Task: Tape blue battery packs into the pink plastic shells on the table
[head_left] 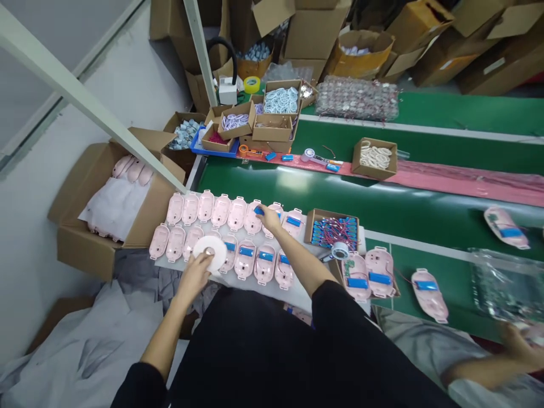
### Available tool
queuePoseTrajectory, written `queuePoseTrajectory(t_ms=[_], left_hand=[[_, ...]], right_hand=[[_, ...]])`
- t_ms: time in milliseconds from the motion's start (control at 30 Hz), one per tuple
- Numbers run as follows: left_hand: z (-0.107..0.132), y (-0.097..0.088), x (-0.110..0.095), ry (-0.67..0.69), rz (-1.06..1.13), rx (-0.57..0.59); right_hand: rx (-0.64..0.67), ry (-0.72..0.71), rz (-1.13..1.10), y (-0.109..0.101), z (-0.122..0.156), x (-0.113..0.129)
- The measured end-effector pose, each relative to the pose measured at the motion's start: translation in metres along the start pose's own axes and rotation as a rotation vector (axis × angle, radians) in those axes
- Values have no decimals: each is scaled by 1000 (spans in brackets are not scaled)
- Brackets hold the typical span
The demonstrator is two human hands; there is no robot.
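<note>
My left hand (196,276) is closed on a white roll of tape (219,253), its fingers at the roll's centre hole. The roll covers part of the front row of pink plastic shells (175,245). My right hand (270,219) pinches a blue battery (258,210) over a pink shell (252,220) in the back row; whether the battery touches the shell I cannot tell. Blue batteries (266,256) lie in several shells to the right, while the shells on the left hold none. Beside my right forearm stands a carton of blue batteries (335,231) with red wires.
A grey tape roll (340,250) sits at the carton's front edge. Shells with batteries (379,273) lie farther right on the green belt (425,226), near another person's blurred hand (516,345). An open box of shells (123,198) stands left. Small parts boxes (272,131) are behind.
</note>
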State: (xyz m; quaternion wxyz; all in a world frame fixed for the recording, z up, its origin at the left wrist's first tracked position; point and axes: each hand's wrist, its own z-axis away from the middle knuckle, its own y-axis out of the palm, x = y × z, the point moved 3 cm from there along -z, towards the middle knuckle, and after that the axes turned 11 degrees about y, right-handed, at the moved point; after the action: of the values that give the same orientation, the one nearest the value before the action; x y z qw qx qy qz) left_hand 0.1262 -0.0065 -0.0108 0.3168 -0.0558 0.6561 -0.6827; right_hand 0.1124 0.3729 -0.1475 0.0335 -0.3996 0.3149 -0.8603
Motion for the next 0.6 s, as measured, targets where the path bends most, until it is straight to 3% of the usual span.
queuePoseTrajectory(t_ms=[133,333,467,600], left_hand=[[49,9,37,-97,6,-85],[93,28,49,-252,100,-78],[94,25,44,-325,123,-74],[66,11,37,-314,74,-136]], right_hand=[[149,-83,492,18,-28,16],[180,-67,629,37,-34,22],[130,-92,629,48,-30,9],[138,-61,596,50,-38,13]])
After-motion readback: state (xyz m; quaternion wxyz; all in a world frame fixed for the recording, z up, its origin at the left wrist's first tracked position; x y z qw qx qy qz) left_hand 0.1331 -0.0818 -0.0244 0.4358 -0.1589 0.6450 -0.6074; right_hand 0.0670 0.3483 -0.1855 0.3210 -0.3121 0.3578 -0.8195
